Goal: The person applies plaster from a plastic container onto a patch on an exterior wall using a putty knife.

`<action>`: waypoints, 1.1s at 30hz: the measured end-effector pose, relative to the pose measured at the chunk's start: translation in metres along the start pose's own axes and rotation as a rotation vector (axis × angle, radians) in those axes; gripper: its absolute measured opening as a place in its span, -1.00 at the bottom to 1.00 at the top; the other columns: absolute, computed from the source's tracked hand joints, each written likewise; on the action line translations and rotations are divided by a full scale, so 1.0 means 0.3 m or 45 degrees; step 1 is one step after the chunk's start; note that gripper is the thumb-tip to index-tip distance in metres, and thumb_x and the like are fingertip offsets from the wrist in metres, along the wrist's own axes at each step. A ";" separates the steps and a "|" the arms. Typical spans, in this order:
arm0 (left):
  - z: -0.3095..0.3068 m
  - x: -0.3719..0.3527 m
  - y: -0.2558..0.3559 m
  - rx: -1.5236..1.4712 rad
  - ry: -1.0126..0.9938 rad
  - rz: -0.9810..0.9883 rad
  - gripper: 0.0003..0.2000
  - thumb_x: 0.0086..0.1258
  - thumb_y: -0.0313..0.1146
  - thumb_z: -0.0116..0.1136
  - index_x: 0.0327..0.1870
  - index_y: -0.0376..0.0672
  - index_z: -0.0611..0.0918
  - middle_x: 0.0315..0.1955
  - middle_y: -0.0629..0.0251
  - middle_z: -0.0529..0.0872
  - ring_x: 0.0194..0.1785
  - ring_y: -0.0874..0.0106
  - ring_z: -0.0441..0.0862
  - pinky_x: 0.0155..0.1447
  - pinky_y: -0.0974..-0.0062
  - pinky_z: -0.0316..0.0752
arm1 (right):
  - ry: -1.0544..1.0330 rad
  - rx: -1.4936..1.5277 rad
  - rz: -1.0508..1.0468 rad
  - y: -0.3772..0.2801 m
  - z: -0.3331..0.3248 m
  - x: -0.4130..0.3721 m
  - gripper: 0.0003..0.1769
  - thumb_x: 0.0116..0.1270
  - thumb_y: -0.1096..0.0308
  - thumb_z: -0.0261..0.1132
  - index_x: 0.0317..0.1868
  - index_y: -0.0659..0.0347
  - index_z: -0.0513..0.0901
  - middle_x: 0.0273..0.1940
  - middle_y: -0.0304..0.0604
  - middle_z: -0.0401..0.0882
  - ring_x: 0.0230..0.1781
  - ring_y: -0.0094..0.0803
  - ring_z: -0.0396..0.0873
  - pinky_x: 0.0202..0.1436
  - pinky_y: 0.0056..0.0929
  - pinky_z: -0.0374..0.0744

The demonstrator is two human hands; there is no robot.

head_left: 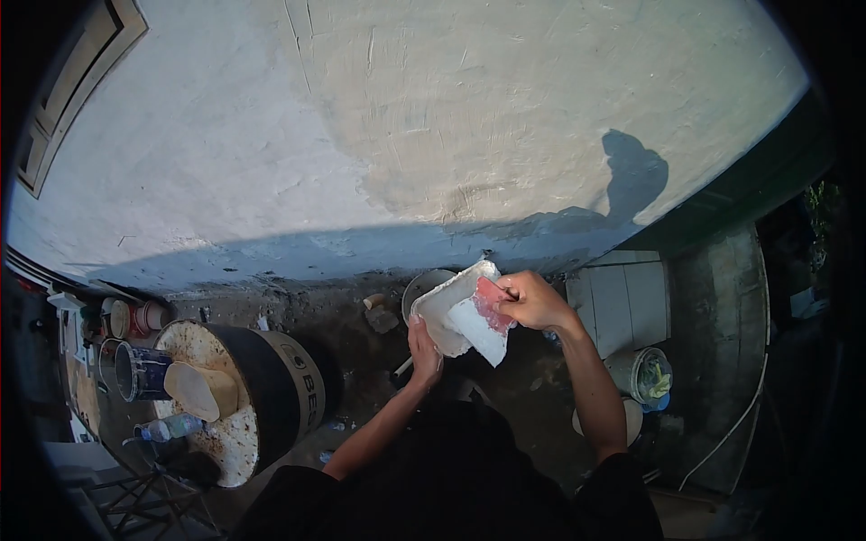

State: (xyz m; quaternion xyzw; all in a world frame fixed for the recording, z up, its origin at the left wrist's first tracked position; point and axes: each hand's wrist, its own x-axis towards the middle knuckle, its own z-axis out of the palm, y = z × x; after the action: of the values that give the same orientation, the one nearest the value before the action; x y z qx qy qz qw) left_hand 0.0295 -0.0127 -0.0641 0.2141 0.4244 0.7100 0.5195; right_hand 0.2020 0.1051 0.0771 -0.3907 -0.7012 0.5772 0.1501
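My left hand (422,350) grips the lower edge of a flat white plaster-covered board (442,307), holding it up tilted in front of me. My right hand (532,300) holds a putty knife with a pinkish-red handle part (492,307); its wide blade, coated in white plaster (478,330), rests against the board. Both hands are close together in front of a rough plastered wall (433,117). A round bucket (424,284) is partly hidden behind the board on the ground.
At left a large black drum (271,379) lies sideways, with a paint can (140,371), a beige cap-like object (200,389) and a plastic bottle (171,427) on it. A small bucket (642,372) stands at right near stacked white tiles (627,302). A window frame (77,86) sits upper left.
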 end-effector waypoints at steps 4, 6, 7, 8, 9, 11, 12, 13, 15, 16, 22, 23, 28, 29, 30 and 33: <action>0.021 -0.002 0.020 -0.018 0.042 -0.035 -0.58 0.60 -0.10 -0.38 0.16 -0.26 0.37 0.02 0.21 0.53 0.07 0.43 0.51 0.19 0.43 0.41 | 0.029 -0.272 -0.042 -0.035 -0.008 -0.007 -0.86 0.01 0.46 0.25 -0.55 0.36 0.48 -0.69 -0.04 0.37 -0.65 -0.53 0.28 -0.54 -0.39 0.30; 0.038 -0.002 0.029 -0.043 0.087 -0.031 -0.57 0.61 -0.10 -0.38 0.07 -0.32 0.42 -0.07 0.23 0.54 -0.02 0.49 0.51 0.10 0.50 0.42 | 0.053 -0.333 -0.044 -0.048 0.008 -0.010 -0.85 0.00 0.45 0.25 -0.55 0.36 0.48 -0.68 0.01 0.36 -0.66 -0.50 0.28 -0.55 -0.38 0.29; 0.042 -0.005 0.035 -0.043 0.087 -0.036 -0.57 0.61 -0.10 -0.37 0.08 -0.32 0.42 -0.06 0.23 0.54 -0.01 0.49 0.51 0.11 0.49 0.41 | 0.063 -0.363 -0.045 -0.050 0.014 -0.011 -0.85 0.00 0.45 0.25 -0.56 0.37 0.48 -0.68 0.04 0.36 -0.67 -0.49 0.28 -0.56 -0.38 0.29; 0.045 -0.007 0.043 -0.041 0.086 -0.042 -0.57 0.61 -0.10 -0.37 0.08 -0.32 0.42 -0.06 0.23 0.54 -0.01 0.48 0.51 0.12 0.49 0.41 | 0.042 -0.342 -0.034 -0.047 0.015 -0.007 -0.86 0.00 0.45 0.25 -0.55 0.37 0.48 -0.69 0.01 0.35 -0.67 -0.51 0.27 -0.56 -0.38 0.28; 0.044 -0.009 0.046 -0.038 0.084 -0.050 -0.57 0.61 -0.10 -0.37 0.08 -0.32 0.42 -0.06 0.22 0.54 0.00 0.48 0.51 0.12 0.49 0.40 | 0.023 -0.319 -0.022 -0.041 0.017 -0.004 -0.86 0.01 0.46 0.25 -0.54 0.36 0.48 -0.69 -0.01 0.34 -0.66 -0.53 0.26 -0.57 -0.39 0.27; 0.013 -0.004 0.011 0.001 0.050 -0.077 -0.56 0.60 -0.07 -0.39 0.16 -0.26 0.38 0.02 0.21 0.53 0.08 0.42 0.51 0.19 0.43 0.40 | -0.008 -0.266 0.001 -0.039 0.015 -0.009 -0.88 0.01 0.48 0.24 -0.53 0.36 0.49 -0.70 -0.07 0.34 -0.66 -0.57 0.24 -0.58 -0.40 0.25; 0.009 -0.002 0.007 0.018 0.036 -0.088 -0.55 0.60 -0.05 -0.40 0.19 -0.24 0.37 0.06 0.20 0.53 0.12 0.40 0.52 0.22 0.41 0.40 | -0.022 -0.238 0.010 -0.047 0.009 -0.013 -0.89 0.01 0.49 0.24 -0.53 0.36 0.49 -0.70 -0.10 0.34 -0.65 -0.59 0.23 -0.58 -0.42 0.24; 0.007 0.000 0.003 0.016 0.029 -0.075 -0.54 0.60 -0.05 -0.40 0.19 -0.24 0.37 0.05 0.21 0.53 0.11 0.40 0.52 0.22 0.41 0.40 | -0.040 -0.211 0.016 -0.052 0.004 -0.014 -0.90 0.01 0.50 0.23 -0.53 0.36 0.49 -0.71 -0.14 0.34 -0.65 -0.61 0.22 -0.58 -0.43 0.22; 0.009 0.003 -0.002 0.018 0.018 -0.051 -0.54 0.60 -0.04 -0.41 0.19 -0.23 0.37 0.05 0.21 0.53 0.10 0.41 0.52 0.21 0.41 0.41 | -0.086 -0.142 0.017 -0.033 -0.002 -0.004 -0.92 0.05 0.53 0.24 -0.52 0.34 0.50 -0.70 -0.24 0.36 -0.63 -0.66 0.21 -0.59 -0.47 0.20; 0.012 0.003 0.000 0.022 0.014 -0.049 -0.54 0.60 -0.04 -0.41 0.19 -0.23 0.37 0.04 0.21 0.53 0.10 0.41 0.52 0.21 0.42 0.41 | -0.106 -0.107 0.019 -0.022 -0.003 0.000 -0.93 0.06 0.54 0.24 -0.51 0.34 0.51 -0.69 -0.28 0.37 -0.63 -0.68 0.20 -0.59 -0.49 0.19; -0.013 0.014 -0.042 0.131 0.061 -0.021 -0.54 0.60 -0.06 -0.42 0.16 -0.28 0.38 0.03 0.19 0.52 0.09 0.41 0.49 0.20 0.43 0.37 | -0.185 0.234 0.072 0.032 0.040 0.029 -0.99 0.18 0.57 0.28 -0.38 0.34 0.61 -0.57 -0.41 0.48 -0.60 -0.74 0.26 -0.60 -0.59 0.21; -0.012 0.013 -0.044 0.090 0.079 -0.012 -0.54 0.60 -0.09 -0.41 0.12 -0.35 0.39 0.02 0.16 0.51 0.08 0.41 0.46 0.20 0.45 0.33 | -0.203 0.246 0.134 0.034 0.039 0.032 -0.97 0.20 0.57 0.28 -0.33 0.34 0.62 -0.53 -0.41 0.50 -0.58 -0.74 0.29 -0.57 -0.61 0.25; -0.022 0.010 -0.050 0.071 0.058 -0.014 -0.54 0.60 -0.13 -0.40 0.12 -0.41 0.38 0.03 0.12 0.48 0.10 0.40 0.43 0.23 0.46 0.29 | -0.195 0.422 0.250 -0.017 0.038 0.031 -0.90 0.23 0.56 0.27 -0.22 0.35 0.64 -0.42 -0.37 0.57 -0.48 -0.72 0.41 -0.47 -0.67 0.37; -0.019 0.006 -0.050 0.046 0.060 -0.020 -0.55 0.60 -0.14 -0.40 0.14 -0.41 0.37 0.04 0.11 0.48 0.10 0.40 0.43 0.23 0.46 0.29 | -0.186 0.434 0.244 0.001 0.040 0.041 -0.88 0.23 0.57 0.26 -0.21 0.36 0.64 -0.39 -0.33 0.59 -0.44 -0.68 0.45 -0.40 -0.65 0.42; -0.015 0.002 -0.046 0.023 0.062 -0.025 -0.55 0.60 -0.14 -0.40 0.15 -0.40 0.36 0.04 0.11 0.48 0.11 0.40 0.43 0.24 0.45 0.28 | -0.177 0.446 0.237 0.025 0.045 0.056 -0.87 0.23 0.57 0.26 -0.20 0.38 0.64 -0.36 -0.29 0.61 -0.39 -0.65 0.49 -0.34 -0.63 0.46; -0.008 -0.002 -0.034 0.064 0.040 -0.037 -0.55 0.60 -0.15 -0.39 0.19 -0.39 0.33 0.07 0.11 0.47 0.14 0.40 0.43 0.26 0.44 0.28 | -0.143 0.518 0.204 0.045 0.044 0.073 -0.84 0.23 0.58 0.25 -0.17 0.40 0.64 -0.33 -0.25 0.64 -0.35 -0.62 0.54 -0.25 -0.61 0.50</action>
State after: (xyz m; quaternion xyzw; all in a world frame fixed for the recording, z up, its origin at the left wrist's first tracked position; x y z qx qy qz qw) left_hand 0.0336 -0.0131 -0.0737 0.2098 0.4532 0.6948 0.5176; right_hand 0.1842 0.1122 0.0554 -0.3739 -0.5443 0.7377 0.1403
